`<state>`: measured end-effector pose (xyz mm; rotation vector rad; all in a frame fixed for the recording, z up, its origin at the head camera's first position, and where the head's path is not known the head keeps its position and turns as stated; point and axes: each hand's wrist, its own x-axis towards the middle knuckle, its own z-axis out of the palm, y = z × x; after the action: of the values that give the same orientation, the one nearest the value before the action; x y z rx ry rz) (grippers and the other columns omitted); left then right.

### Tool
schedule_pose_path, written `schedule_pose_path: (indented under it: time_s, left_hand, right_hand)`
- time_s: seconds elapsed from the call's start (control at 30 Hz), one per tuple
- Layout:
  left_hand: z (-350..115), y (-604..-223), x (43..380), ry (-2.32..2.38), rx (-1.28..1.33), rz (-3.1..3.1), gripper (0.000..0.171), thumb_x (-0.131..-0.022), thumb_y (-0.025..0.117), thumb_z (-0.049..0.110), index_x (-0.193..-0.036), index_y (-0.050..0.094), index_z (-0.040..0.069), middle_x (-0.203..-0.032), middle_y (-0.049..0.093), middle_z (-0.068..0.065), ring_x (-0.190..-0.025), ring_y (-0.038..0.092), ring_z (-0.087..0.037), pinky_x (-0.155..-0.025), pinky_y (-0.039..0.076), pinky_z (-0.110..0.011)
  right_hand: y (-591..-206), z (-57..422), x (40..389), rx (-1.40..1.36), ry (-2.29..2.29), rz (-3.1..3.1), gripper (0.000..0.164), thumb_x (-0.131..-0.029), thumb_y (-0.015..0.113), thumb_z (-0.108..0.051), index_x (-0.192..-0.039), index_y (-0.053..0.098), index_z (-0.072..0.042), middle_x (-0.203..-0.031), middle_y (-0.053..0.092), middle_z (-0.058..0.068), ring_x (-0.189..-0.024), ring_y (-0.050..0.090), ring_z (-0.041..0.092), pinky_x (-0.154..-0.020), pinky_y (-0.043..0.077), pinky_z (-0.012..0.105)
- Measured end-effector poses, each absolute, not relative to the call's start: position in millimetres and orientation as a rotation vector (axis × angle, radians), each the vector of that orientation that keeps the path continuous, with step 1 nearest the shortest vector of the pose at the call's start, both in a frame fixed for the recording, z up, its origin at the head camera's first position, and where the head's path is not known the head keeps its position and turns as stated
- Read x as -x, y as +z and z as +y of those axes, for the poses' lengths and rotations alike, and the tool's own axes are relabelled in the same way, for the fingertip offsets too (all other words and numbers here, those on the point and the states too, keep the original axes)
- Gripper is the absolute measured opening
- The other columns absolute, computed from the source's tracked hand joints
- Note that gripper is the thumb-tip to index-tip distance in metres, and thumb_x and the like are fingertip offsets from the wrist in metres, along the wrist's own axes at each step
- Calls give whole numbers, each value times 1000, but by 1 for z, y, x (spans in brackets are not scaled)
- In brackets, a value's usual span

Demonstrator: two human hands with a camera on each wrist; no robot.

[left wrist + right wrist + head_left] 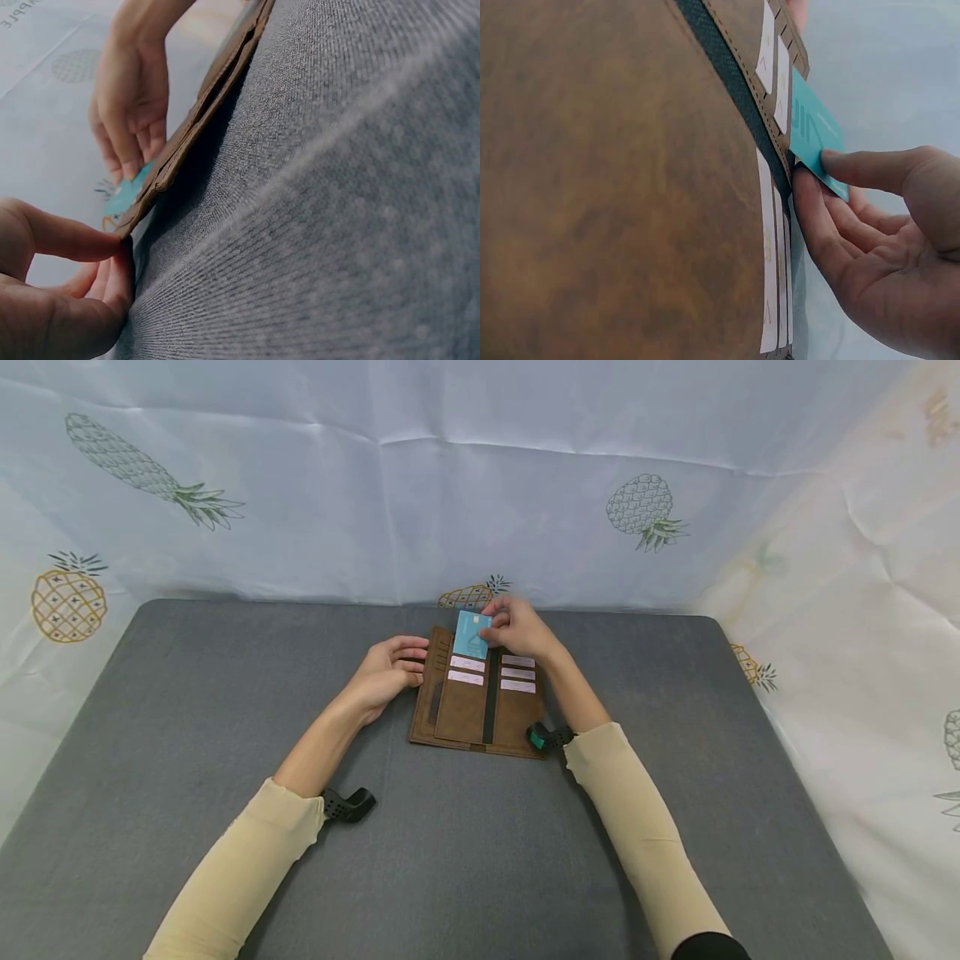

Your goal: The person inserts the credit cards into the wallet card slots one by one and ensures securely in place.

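Note:
A brown wallet (465, 714) lies opened out on the grey table, white labels showing in its card slots on both sides of a dark centre strip. From the top slot of its left column sticks up a teal bank card (470, 635). My right hand (517, 628) pinches that card (817, 135) between thumb and fingers near its right edge; the card's lower end is hidden in the slot. At the wallet's left edge, my left hand (386, 675) holds the border between thumb and fingers, which the left wrist view shows on the wallet's corner (142, 206).
The grey table (225, 710) reaches out on both sides of the wallet. A white cloth with pineapple prints (525, 527) hangs behind its far edge. Black wrist cameras (348, 806) are worn at both cuffs.

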<state>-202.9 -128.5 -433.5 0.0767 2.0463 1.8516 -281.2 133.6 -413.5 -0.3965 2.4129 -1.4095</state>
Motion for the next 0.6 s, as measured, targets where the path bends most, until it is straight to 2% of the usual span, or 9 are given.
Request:
schedule_pose_path:
  time_s: [0.13, 0.23, 0.33, 0.43, 0.6]
  left_hand:
    - [-128, -433, 203, 1851, -74, 2048, 66, -99, 56, -18, -161, 44, 0, -156, 49, -26, -133, 56, -37, -89, 56, -16]
    - [-128, -434, 203, 1850, -74, 2051, 66, -99, 56, -18, -161, 44, 0, -156, 49, -26, -134, 56, -37, -89, 56, -16]
    - [-128, -433, 203, 1849, -75, 2051, 66, -99, 56, -17, -161, 44, 0, -156, 49, -26, -134, 56, -37, -91, 56, -17]
    - [-128, -433, 203, 1846, -76, 2051, 66, -99, 56, -17, -161, 44, 1, -157, 49, -26, -135, 56, -37, -92, 56, -18]
    - [-128, -433, 201, 1844, -83, 2053, 65, -99, 56, -16, -162, 44, 0, -157, 49, -26, -133, 57, -36, -92, 57, -18]
  right_hand:
    - [-413, 136, 279, 452, -1310, 2439, 33, -102, 71, -4, -131, 59, 7, -83, 56, 1, -79, 59, 15, -74, 51, 27]
    - [-413, 137, 278, 499, -1226, 2455, 31, -100, 76, -7, -125, 65, 7, -101, 65, 8, -92, 64, 19, -82, 56, 30]
    - [-412, 138, 277, 541, -1159, 2459, 28, -99, 78, -9, -121, 69, 6, -111, 70, 17, -102, 69, 27, -93, 60, 37]
    - [-412, 139, 276, 559, -1112, 2459, 24, -100, 77, -10, -119, 72, 4, -113, 74, 18, -105, 71, 29, -96, 61, 40]
    - [-412, 141, 274, 579, -1101, 2441, 17, -101, 76, -9, -114, 76, 2, -110, 77, 17, -102, 73, 27, -93, 62, 38]
